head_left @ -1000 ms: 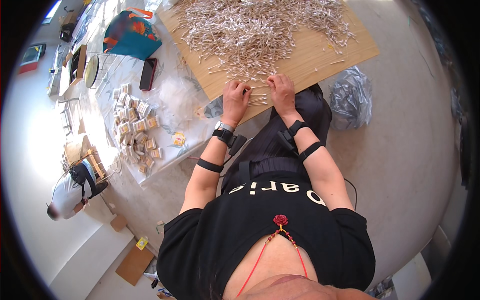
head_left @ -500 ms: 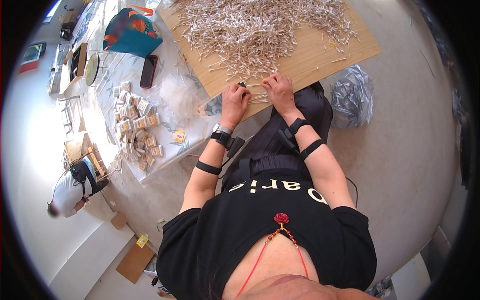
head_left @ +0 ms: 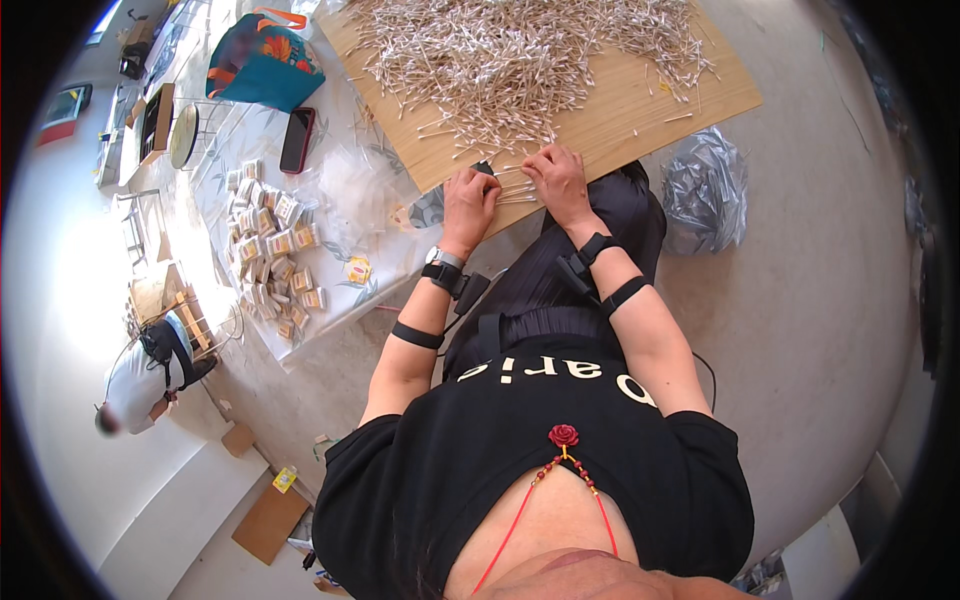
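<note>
A large heap of cotton swabs [head_left: 490, 75] is spread over a wooden board [head_left: 600, 138]. At the board's near edge my left hand [head_left: 468, 207] is closed, fingers curled inward beside a small dark object [head_left: 483, 168]; what it grips is hidden. My right hand [head_left: 560, 186] pinches the end of a cotton swab [head_left: 508, 171] that reaches across toward the left fingertips. Several more loose swabs [head_left: 517, 192] lie side by side on the board in the gap between both hands.
Left of the board, a cloth-covered table [head_left: 335, 312] holds a pile of small packs [head_left: 270, 240], clear plastic bags [head_left: 350, 190], a phone [head_left: 296, 140] and a teal bag [head_left: 265, 75]. A grey plastic sack [head_left: 705, 190] stands right. Another person [head_left: 150, 362] bends at far left.
Both hands stay at the board's near edge. My right hand has shifted very slightly left with its swab; the left hand looks almost unmoved.
</note>
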A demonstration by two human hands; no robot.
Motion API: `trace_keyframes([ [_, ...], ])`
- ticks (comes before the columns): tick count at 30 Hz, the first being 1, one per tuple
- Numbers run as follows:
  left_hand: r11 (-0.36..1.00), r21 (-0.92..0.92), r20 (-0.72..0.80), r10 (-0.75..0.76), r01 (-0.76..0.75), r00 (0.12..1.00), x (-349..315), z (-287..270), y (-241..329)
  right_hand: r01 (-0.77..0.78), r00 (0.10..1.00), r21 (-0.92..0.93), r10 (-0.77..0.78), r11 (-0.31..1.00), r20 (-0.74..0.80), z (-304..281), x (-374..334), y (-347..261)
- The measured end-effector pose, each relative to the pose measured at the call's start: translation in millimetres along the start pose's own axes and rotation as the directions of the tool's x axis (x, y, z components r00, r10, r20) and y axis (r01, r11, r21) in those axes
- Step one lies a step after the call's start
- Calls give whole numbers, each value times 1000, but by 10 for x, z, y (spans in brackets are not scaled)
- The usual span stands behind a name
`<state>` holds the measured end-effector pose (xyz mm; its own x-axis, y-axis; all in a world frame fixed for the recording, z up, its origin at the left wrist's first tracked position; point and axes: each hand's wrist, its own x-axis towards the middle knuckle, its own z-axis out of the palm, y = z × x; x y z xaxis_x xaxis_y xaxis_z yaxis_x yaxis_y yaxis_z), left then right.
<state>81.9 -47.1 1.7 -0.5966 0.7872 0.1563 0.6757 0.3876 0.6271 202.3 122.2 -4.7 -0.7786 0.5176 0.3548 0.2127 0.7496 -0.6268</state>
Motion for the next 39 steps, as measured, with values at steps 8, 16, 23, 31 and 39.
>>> trace_keyframes([
  [8,1000,-9,0,-8,8,1000,-14,6,2,115,990,-64,-108,991,95,18,-54,54],
  [16,995,2,-79,-96,97,992,148,-28,116,-42,996,-156,29,987,-85,-32,-48,8],
  [23,993,96,-204,-52,73,978,344,61,-86,-65,998,-164,66,984,0,-18,-59,9],
  [31,993,84,-166,-73,88,983,290,-40,-119,85,994,-100,-77,991,82,-24,-12,-20],
  [39,994,91,-150,-51,65,987,305,-68,-111,91,994,-58,-86,994,73,28,17,-15],
])
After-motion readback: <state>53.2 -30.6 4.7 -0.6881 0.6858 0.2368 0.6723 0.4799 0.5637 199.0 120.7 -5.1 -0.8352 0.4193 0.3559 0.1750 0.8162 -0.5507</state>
